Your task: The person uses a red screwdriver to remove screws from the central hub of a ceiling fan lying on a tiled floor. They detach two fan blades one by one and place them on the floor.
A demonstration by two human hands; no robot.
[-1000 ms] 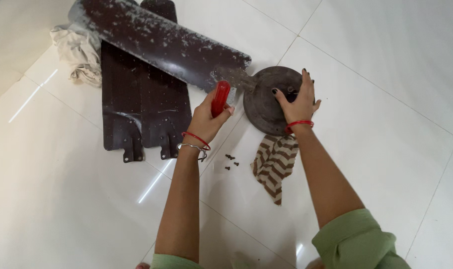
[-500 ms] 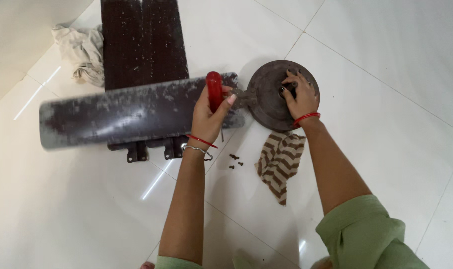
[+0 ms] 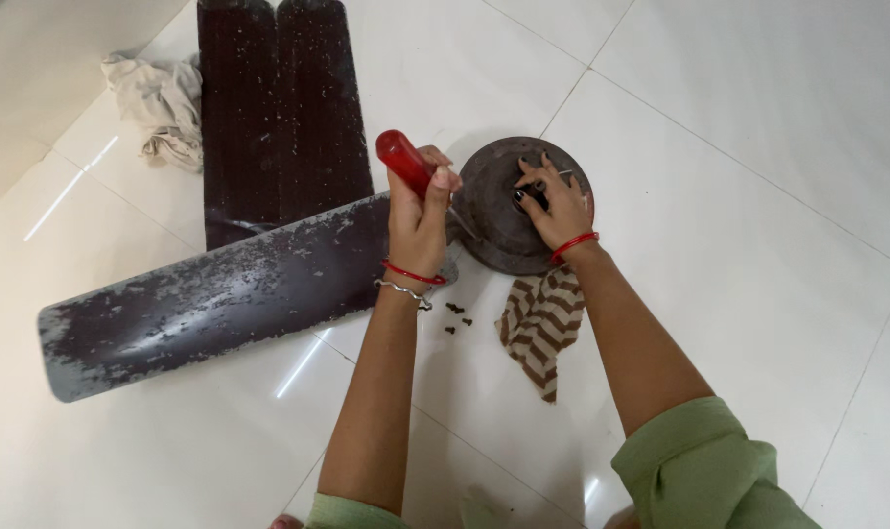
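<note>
Gripping the red-handled screwdriver (image 3: 406, 163), your left hand (image 3: 418, 223) is fisted tight, its tip angled toward the round fan motor (image 3: 494, 230) at 3 o'clock. Your right hand (image 3: 553, 204) presses spread fingers on the motor's hub, holding nothing; the attached blade (image 3: 210, 299) stretches toward 8 o'clock, with loose screws (image 3: 455, 315) by the striped cloth (image 3: 538, 328).

Place: the inside of a home, most likely a room floor used as a work spot.
Floor: large glossy white tiles (image 3: 758, 147) with thin grey joints, reflecting a light as bright streaks at centre left of the frame.
Work spot: no bench; everything lies straight on the floor.
Household fixture: a dismantled ceiling fan, its round brown motor housing (image 3: 494, 230) at upper centre, two loose brown blades (image 3: 279, 108) at upper left, and one dusty blade (image 3: 210, 299) across the left.
Cloths: a crumpled pale rag (image 3: 156, 103) at upper left, and a brown-and-white striped cloth (image 3: 538, 328) at centre.
Small parts: loose dark screws (image 3: 455, 318) on the tile.
</note>
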